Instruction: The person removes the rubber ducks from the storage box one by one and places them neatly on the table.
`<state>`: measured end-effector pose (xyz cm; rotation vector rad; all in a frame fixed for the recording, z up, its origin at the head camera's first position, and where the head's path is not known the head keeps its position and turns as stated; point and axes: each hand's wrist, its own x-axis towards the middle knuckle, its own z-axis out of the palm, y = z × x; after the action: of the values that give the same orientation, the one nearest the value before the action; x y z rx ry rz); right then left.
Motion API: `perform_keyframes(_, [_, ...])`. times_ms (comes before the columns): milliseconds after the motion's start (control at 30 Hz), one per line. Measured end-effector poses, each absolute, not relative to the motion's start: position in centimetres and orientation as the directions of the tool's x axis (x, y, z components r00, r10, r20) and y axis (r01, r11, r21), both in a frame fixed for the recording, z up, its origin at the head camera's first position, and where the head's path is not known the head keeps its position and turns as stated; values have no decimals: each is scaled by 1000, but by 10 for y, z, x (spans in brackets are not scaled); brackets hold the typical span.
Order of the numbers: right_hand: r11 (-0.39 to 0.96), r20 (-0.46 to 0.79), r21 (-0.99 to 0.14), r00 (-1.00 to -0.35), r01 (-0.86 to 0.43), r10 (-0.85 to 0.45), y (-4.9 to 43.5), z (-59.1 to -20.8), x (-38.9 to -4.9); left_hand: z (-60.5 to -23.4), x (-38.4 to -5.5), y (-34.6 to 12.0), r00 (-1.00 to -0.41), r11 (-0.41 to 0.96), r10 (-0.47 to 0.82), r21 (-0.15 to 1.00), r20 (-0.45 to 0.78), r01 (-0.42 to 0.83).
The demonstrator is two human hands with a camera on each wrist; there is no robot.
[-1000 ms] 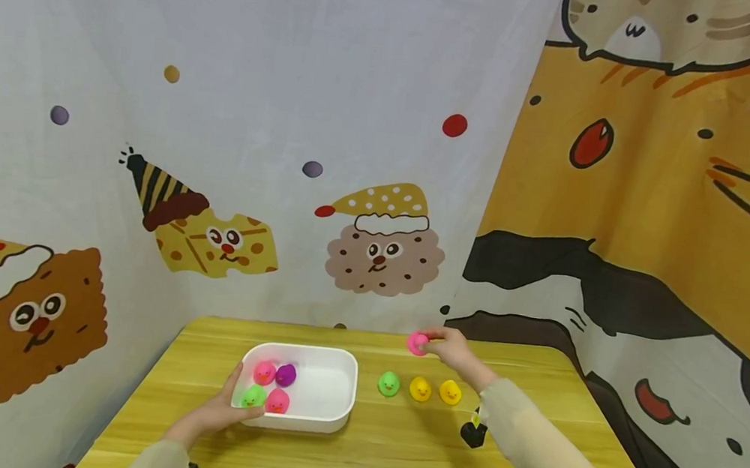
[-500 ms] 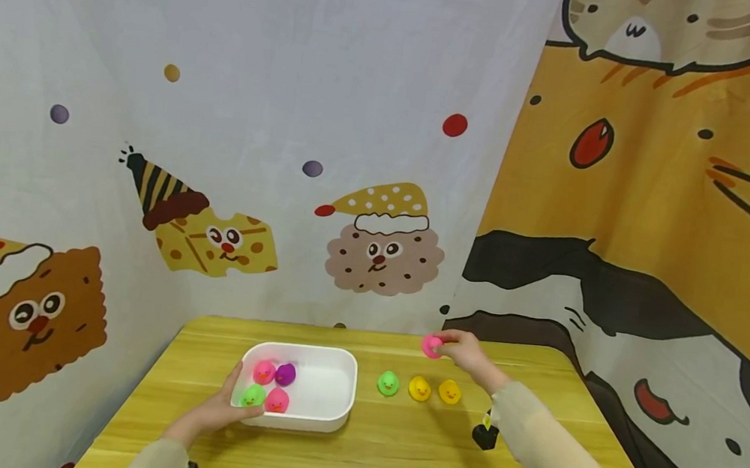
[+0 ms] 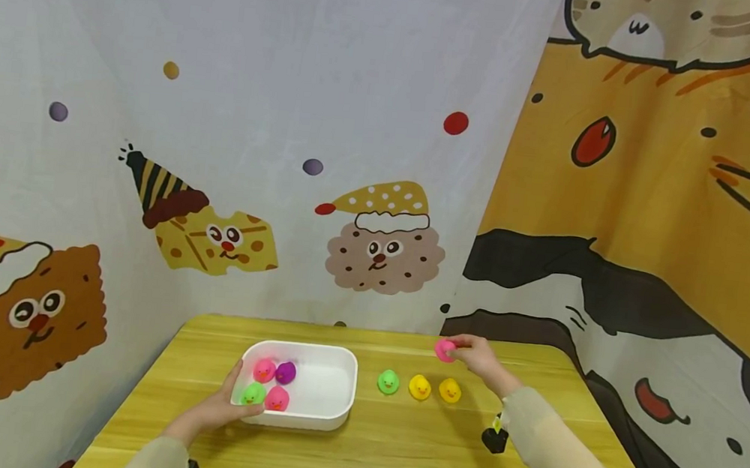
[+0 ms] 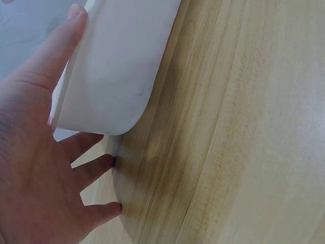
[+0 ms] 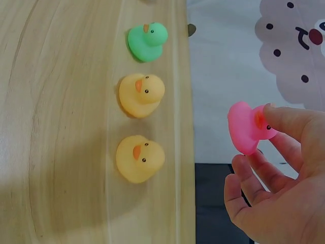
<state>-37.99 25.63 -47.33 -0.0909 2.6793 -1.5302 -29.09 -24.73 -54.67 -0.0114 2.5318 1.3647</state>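
Observation:
In the head view my right hand (image 3: 481,359) pinches a pink rubber duck (image 3: 445,350) between thumb and fingers, held above the back of the table. The right wrist view shows the same pink duck (image 5: 249,127), its orange beak near my thumb. Below it, a green duck (image 3: 388,382) and two yellow ducks (image 3: 420,387) sit in a row. My left hand (image 3: 217,409) rests against the left end of a white plastic box (image 3: 329,424). In the left wrist view its thumb lies along the rim and the other fingers are spread past the corner.
Inside the box's left half are two pink ducks (image 3: 264,370), a purple duck (image 3: 285,373) and a green duck (image 3: 253,394). The wooden table (image 3: 407,463) ends at a printed cloth backdrop (image 3: 259,102) behind and on both sides.
My right hand has moved to the right with the pink duck and slightly lower, now above the right yellow duck. My left hand, the box and the row of ducks have stayed put.

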Motion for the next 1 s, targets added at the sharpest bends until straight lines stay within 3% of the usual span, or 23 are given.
perform_keyframes(1000, [535, -85, -841, -996, 76, 7, 303, -503, -364, -548, -291, -248, -965, 554, 127, 824, -229, -123])
